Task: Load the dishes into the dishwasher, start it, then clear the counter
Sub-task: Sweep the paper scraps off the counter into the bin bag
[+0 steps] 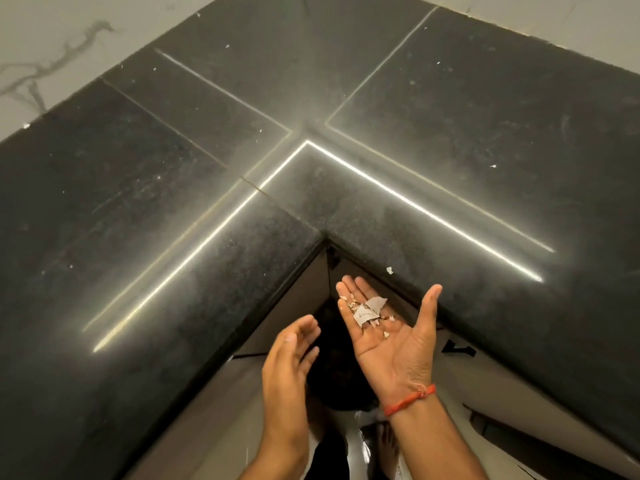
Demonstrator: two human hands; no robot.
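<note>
My right hand (388, 327) lies flat and wide, cradling crumbs (367, 310) — my left hand (292, 355) hovers loose, holding nothing. The counter (173, 202) looks nearly cleared — specks remain, one scrap (390, 270) near the edge.

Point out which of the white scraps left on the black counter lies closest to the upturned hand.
The white scrap by the counter's inner corner, just beyond the right hand's fingertips. The other specks lie much farther back on the counter.
</note>
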